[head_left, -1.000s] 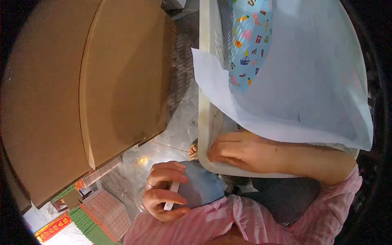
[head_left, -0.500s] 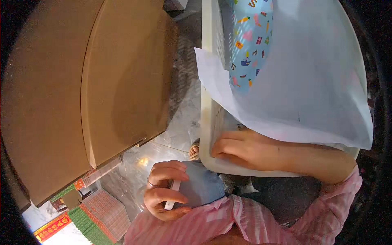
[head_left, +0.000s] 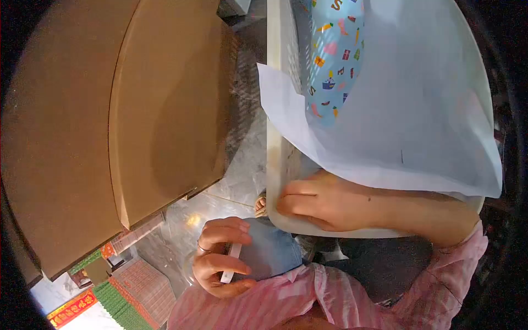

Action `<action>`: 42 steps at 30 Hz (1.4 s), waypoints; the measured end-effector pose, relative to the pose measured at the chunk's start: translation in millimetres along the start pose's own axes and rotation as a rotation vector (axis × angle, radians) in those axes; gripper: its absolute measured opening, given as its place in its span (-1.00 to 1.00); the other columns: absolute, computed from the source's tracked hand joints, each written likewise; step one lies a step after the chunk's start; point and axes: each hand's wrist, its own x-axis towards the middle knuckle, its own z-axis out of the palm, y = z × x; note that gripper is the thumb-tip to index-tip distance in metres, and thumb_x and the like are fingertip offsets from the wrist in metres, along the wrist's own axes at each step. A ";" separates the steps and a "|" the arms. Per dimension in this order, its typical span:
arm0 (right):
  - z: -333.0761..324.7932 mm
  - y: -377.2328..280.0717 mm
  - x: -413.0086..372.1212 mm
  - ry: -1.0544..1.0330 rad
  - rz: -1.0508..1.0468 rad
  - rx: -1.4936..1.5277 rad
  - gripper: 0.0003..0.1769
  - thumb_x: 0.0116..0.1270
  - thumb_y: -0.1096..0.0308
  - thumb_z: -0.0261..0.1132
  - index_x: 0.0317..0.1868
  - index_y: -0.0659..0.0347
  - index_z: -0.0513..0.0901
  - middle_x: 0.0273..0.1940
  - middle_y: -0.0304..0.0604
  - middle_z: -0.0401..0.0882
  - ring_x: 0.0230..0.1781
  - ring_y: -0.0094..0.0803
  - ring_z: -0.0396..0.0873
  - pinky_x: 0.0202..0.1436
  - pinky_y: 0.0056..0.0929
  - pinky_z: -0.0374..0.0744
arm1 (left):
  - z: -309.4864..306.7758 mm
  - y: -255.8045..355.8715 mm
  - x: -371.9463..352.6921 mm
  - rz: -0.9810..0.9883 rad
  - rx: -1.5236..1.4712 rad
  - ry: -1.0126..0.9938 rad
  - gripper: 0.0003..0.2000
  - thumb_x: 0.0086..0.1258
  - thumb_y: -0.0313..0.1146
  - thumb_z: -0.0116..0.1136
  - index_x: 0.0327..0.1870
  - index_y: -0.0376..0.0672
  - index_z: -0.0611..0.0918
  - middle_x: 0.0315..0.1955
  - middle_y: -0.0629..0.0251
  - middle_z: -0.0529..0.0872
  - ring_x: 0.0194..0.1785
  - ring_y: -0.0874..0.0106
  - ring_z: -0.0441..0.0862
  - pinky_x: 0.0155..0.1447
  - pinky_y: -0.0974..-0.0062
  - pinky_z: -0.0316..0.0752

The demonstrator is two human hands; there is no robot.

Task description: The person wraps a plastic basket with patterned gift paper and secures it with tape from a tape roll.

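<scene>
My left hand (head_left: 223, 256), with a ring on one finger, is closed around a small flat white object (head_left: 234, 263) beside my blue denim knee (head_left: 269, 247). Its kind cannot be made out. My right hand (head_left: 324, 201) reaches into the near left corner of a white plastic basket (head_left: 275, 154), against the rim. Its fingers bend downward, slightly blurred, and their tips are hidden. Just above that hand lies a large white paper sheet (head_left: 407, 110), spread across the basket. Against the basket's left wall is a light blue bag (head_left: 333, 66) printed with gifts, cupcakes and letters.
A large brown cardboard box (head_left: 165, 110) fills the left side. Between box and basket runs a grey, shiny floor (head_left: 242, 170). At lower left are printed sheets (head_left: 146, 289), a green strip (head_left: 118, 302) and a red banner with yellow characters (head_left: 71, 309).
My right hand has shifted slightly left and up toward the basket's corner rim. My left hand keeps its hold on the white object, nearly still. The view has shifted a little.
</scene>
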 end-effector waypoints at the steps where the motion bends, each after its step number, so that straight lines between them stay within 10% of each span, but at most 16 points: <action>1: -1.0 0.2 -0.6 0.003 0.000 0.002 -0.69 0.07 0.46 0.18 -0.11 0.15 0.43 -0.17 -0.16 0.42 -0.33 -0.21 0.53 -0.36 -0.31 0.52 | -0.1 0.0 0.2 -0.002 0.001 -0.003 -0.70 -0.11 -0.33 0.40 -0.35 -0.15 0.56 -0.13 -0.01 0.46 -0.06 0.15 0.39 -0.01 0.18 0.37; 36: -54.8 -62.6 -27.8 -0.189 0.058 -0.404 -0.73 0.09 0.38 0.10 -0.16 0.24 0.45 -0.19 -0.17 0.42 -0.35 -0.40 0.55 -0.42 -0.49 0.56 | -2.7 4.7 -6.8 0.022 0.037 0.003 -0.68 -0.12 -0.31 0.40 -0.34 -0.15 0.56 -0.15 -0.02 0.47 -0.07 0.14 0.40 -0.02 0.19 0.38; 39: -57.0 -60.8 -37.7 0.109 0.105 -0.425 -0.65 0.02 0.39 0.11 -0.11 0.20 0.45 -0.36 -0.22 0.38 -0.52 -0.48 0.52 -0.56 -0.52 0.51 | 0.0 2.0 -7.4 0.032 0.031 0.027 -0.69 -0.12 -0.31 0.39 -0.34 -0.15 0.56 -0.14 -0.02 0.47 -0.07 0.14 0.40 -0.04 0.20 0.37; 42: -50.7 -49.1 -26.9 -0.186 0.163 -0.296 -0.45 0.15 0.42 0.02 0.22 0.05 0.33 -0.02 -0.14 0.46 -0.29 -0.37 0.60 -0.34 -0.51 0.60 | 4.8 4.5 -1.2 0.008 0.033 -0.002 -0.69 -0.11 -0.31 0.38 -0.34 -0.15 0.56 -0.13 -0.03 0.46 -0.07 0.14 0.40 -0.05 0.20 0.36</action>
